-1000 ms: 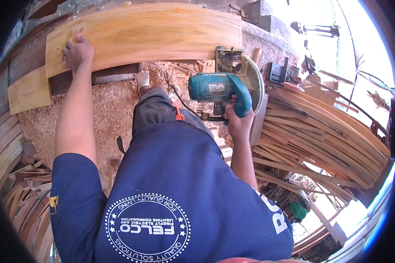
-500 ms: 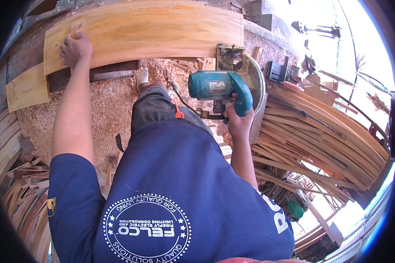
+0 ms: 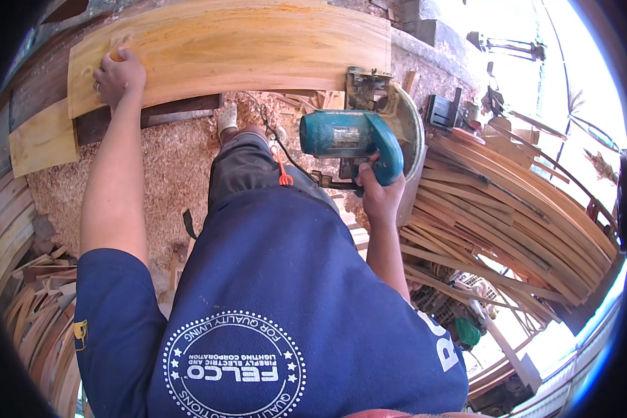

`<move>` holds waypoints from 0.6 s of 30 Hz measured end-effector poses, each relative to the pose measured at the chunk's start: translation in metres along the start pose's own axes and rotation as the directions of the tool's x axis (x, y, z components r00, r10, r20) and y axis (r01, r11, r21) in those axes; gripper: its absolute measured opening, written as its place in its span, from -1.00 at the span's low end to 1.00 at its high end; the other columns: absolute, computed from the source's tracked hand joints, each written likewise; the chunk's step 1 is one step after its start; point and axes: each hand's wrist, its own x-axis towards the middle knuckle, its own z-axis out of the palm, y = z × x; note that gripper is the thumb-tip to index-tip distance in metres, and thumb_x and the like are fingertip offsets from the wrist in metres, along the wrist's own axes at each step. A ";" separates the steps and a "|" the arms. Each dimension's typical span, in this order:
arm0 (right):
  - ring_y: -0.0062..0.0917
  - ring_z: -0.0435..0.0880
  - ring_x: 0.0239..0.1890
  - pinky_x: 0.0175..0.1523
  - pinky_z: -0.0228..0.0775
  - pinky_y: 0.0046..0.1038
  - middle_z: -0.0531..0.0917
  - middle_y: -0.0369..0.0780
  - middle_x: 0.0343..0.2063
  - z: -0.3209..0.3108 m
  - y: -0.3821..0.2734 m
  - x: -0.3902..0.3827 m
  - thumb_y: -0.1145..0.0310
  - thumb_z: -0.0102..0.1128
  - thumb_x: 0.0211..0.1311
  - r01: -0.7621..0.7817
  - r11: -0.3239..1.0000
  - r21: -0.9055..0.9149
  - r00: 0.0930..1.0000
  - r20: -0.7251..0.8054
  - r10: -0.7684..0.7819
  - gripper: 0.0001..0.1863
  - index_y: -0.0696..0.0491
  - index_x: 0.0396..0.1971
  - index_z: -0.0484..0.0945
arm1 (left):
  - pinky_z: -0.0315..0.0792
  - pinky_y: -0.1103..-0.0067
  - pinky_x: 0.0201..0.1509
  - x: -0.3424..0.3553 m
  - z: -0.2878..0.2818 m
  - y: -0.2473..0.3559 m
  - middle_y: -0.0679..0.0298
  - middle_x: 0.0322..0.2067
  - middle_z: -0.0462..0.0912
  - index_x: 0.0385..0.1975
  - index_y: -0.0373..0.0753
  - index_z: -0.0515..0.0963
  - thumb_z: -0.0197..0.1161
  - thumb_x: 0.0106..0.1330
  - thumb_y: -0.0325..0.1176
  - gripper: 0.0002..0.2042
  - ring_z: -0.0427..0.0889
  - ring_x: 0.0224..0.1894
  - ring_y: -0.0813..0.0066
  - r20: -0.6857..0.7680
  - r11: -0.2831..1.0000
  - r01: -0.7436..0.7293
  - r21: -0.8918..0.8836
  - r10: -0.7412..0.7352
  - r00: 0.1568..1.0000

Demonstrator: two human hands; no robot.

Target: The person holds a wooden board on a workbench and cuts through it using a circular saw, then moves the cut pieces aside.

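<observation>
My right hand (image 3: pixel 384 191) is closed around the rear handle of a teal circular saw (image 3: pixel 338 134). The saw's base meets the near right corner of a long, wide wooden board (image 3: pixel 244 49); its blade is hidden by the guard. Near the board's left end, my left hand (image 3: pixel 120 76) grips the board with curled fingers, the thumb lying on the top face. Part of those fingers is out of sight. A dark power cord (image 3: pixel 296 167) runs from the saw past my legs.
A shorter plank (image 3: pixel 43 139) lies under the board's left end. Wood shavings (image 3: pixel 167 181) cover the ground around my feet. Stacked wooden strips (image 3: pixel 508 216) fill the right side, and curved offcuts (image 3: pixel 45 334) pile up at the lower left. A concrete ledge (image 3: pixel 425 56) runs behind the board.
The saw and my right hand have shifted very slightly to the right in the picture, along with the board's right end. Both hands keep their hold.
</observation>
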 end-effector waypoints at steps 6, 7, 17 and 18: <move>-0.70 0.58 -0.44 -0.32 0.42 -0.58 0.58 -0.35 -0.44 0.001 -0.002 0.002 0.57 0.30 0.28 0.007 1.000 0.018 1.000 0.024 -0.008 -0.81 0.12 -0.14 0.54 | 0.31 -0.08 0.37 0.000 0.000 -0.001 0.04 0.37 0.43 0.38 -0.05 0.45 -0.04 0.48 0.18 -0.39 0.38 0.42 -0.06 0.005 1.000 -0.012 0.008 0.012 1.000; -0.70 0.58 -0.44 -0.32 0.42 -0.58 0.58 -0.35 -0.44 0.001 -0.002 0.002 0.58 0.30 0.29 0.014 1.000 0.010 1.000 0.021 -0.014 -0.81 0.12 -0.14 0.54 | 0.30 -0.09 0.38 0.001 0.000 -0.002 0.04 0.37 0.43 0.39 -0.06 0.44 -0.04 0.48 0.18 -0.38 0.37 0.42 -0.06 0.001 1.000 -0.019 0.009 0.019 1.000; -0.70 0.58 -0.44 -0.32 0.44 -0.58 0.59 -0.35 -0.42 0.002 -0.001 0.005 0.60 0.30 0.29 -0.006 1.000 0.013 1.000 0.009 0.006 -0.80 0.13 -0.13 0.55 | 0.31 -0.08 0.38 -0.001 -0.002 0.000 0.04 0.37 0.43 0.38 -0.07 0.44 -0.04 0.49 0.17 -0.39 0.38 0.41 -0.06 0.014 1.000 -0.014 0.025 0.014 1.000; -0.70 0.58 -0.44 -0.32 0.44 -0.58 0.59 -0.35 -0.42 0.002 -0.001 0.006 0.60 0.30 0.29 -0.008 1.000 0.013 1.000 0.011 0.008 -0.80 0.13 -0.13 0.55 | 0.31 -0.08 0.38 -0.001 -0.002 -0.001 0.04 0.37 0.43 0.38 -0.07 0.44 -0.04 0.49 0.18 -0.39 0.38 0.41 -0.07 0.008 1.000 -0.017 0.020 0.017 1.000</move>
